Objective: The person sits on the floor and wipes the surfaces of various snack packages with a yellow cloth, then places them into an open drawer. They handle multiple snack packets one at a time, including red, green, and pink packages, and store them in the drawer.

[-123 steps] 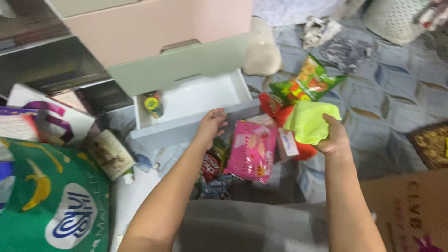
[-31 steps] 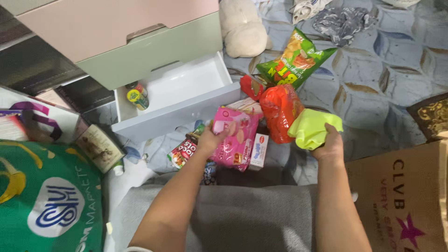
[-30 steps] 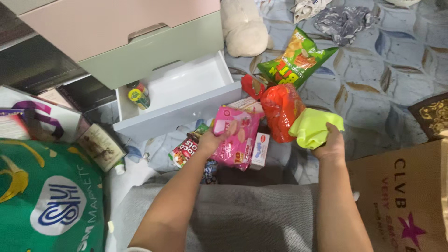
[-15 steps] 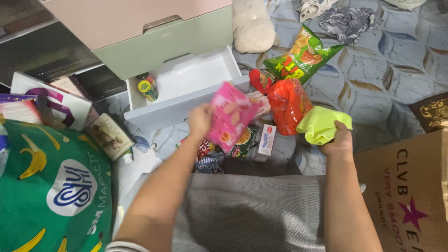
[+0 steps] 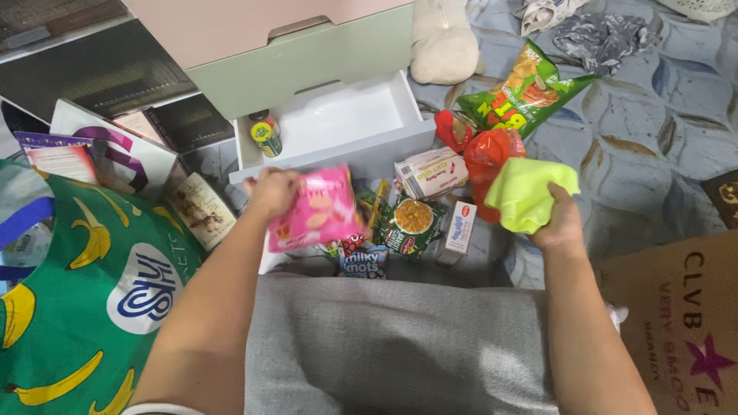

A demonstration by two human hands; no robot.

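Pink snack packet point(image 5: 317, 209) lifted, blurred

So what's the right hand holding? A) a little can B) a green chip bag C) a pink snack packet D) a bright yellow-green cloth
D: the right hand grips a bright yellow-green cloth, while the pink snack packet is in the left hand.
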